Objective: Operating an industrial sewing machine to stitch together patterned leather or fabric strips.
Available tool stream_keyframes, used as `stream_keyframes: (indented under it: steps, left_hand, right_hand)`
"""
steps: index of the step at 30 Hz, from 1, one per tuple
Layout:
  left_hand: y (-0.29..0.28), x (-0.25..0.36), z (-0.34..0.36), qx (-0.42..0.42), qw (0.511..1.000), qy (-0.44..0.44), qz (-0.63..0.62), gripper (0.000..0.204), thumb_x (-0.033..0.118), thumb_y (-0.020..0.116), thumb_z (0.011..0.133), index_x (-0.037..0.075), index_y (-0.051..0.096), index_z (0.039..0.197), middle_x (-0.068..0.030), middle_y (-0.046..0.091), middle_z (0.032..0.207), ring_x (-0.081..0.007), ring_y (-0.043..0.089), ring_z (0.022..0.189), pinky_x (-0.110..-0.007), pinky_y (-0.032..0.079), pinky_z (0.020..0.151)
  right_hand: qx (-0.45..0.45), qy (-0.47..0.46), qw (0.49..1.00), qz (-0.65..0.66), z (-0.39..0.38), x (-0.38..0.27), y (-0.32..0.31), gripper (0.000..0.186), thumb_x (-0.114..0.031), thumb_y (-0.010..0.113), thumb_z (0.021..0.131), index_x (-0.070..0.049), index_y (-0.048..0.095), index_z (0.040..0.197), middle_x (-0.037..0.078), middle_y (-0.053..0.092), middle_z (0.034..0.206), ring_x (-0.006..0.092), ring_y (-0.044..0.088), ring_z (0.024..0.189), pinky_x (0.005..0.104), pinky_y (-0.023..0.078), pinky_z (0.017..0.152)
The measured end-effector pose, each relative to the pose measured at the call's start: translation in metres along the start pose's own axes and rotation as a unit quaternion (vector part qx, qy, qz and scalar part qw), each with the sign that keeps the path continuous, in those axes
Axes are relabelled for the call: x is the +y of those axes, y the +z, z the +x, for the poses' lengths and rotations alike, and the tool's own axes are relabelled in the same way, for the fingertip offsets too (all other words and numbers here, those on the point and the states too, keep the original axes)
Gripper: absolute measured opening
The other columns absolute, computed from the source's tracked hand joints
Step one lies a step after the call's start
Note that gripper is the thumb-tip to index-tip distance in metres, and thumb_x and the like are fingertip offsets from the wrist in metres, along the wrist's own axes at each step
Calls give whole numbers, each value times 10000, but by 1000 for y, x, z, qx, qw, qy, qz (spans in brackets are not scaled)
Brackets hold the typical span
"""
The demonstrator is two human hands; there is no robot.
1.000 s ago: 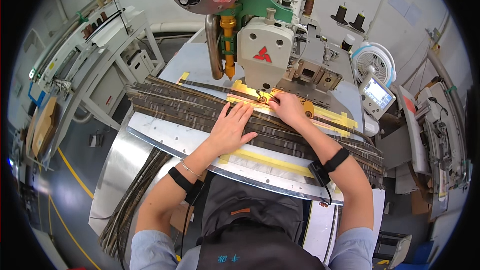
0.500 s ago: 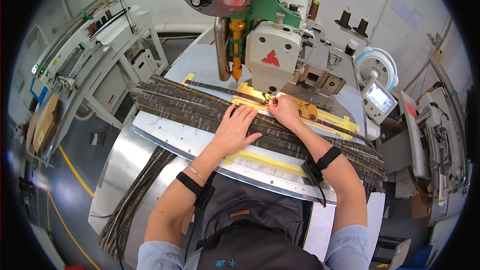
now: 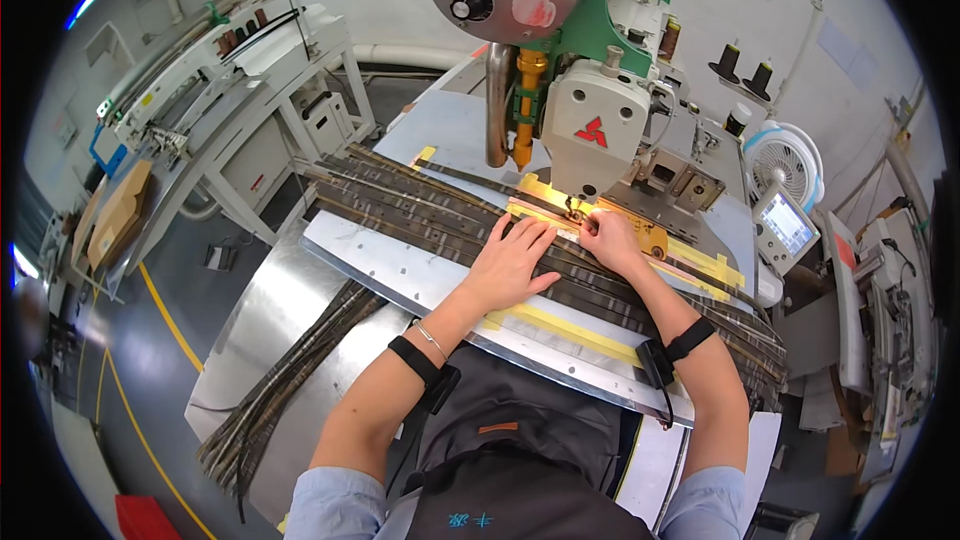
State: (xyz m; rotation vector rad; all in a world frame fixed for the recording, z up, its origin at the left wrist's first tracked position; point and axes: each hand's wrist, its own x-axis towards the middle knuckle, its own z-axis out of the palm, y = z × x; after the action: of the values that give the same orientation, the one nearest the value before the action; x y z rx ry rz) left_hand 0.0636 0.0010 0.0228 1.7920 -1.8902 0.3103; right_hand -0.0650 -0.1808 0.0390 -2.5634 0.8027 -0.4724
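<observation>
My left hand [image 3: 512,262] lies flat on a row of long dark woven strips [image 3: 410,225], its fingers spread and the tips reaching toward a lit yellow-taped area [image 3: 525,212]. Close under the head of an industrial sewing machine [image 3: 597,125], my right hand [image 3: 612,240] has thumb and fingers pinched together beside the needle area [image 3: 576,210]. Whatever lies between those fingertips is too small to make out. Just right of them is a yellow metal plate [image 3: 650,237].
A white-edged work plate [image 3: 350,243] borders the strips on my side. More strips [image 3: 290,380] hang in a bundle at left. A control screen [image 3: 785,222] and a white fan [image 3: 785,165] stand at right. A brass-coloured nozzle [image 3: 528,110] hangs left of the machine head.
The whole view has shifted, so the scene sits farther right and lower. My right fingertips have drawn slightly away from the needle area. My left hand stays flat on the strips.
</observation>
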Motion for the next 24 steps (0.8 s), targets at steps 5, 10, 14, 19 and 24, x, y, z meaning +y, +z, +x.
stream_keyframes:
  steps: [5,10,14,19,24]
  left_hand:
    - [2,0,-1,-14,1000,-8,22,649,402,625,837,27,450,1337,-146,468,1343,-292,384,1292,-479,235,1102]
    - [1,0,2,-29,999,-17,22,728,417,602,854,-47,371,1365,-194,425,1391,-310,360,1322,-457,219,1113]
    - [-1,-2,-1,-37,999,-27,25,732,417,599,857,-52,365,1367,-201,416,1399,-315,341,1341,-458,220,1115]
    - [-5,-14,-1,-51,997,-52,27,740,436,591,865,-44,356,1378,-201,404,1412,-320,310,1366,-488,207,1119]
    - [-13,-27,-6,-64,992,-68,87,716,453,569,877,-5,375,1392,-162,320,1485,-321,277,1384,-534,189,1116]
  right_hand:
    - [-28,-6,999,24,-4,7,-9,175,-195,621,734,-21,634,730,182,644,719,350,629,709,434,480,640]
    - [-64,-22,996,-51,-38,0,-50,274,-279,693,780,-16,636,831,167,648,823,330,628,812,426,481,703]
    - [-100,-63,985,-124,-74,-3,-81,342,-300,771,728,-31,652,902,119,659,946,315,613,925,412,487,753]
    - [-108,-24,990,-83,-80,27,-83,346,-261,760,747,-43,667,1000,124,658,948,322,616,914,401,492,767]
    - [-142,-52,987,-53,-68,40,-84,301,-206,721,790,-57,667,1046,129,653,945,328,613,893,397,490,767]
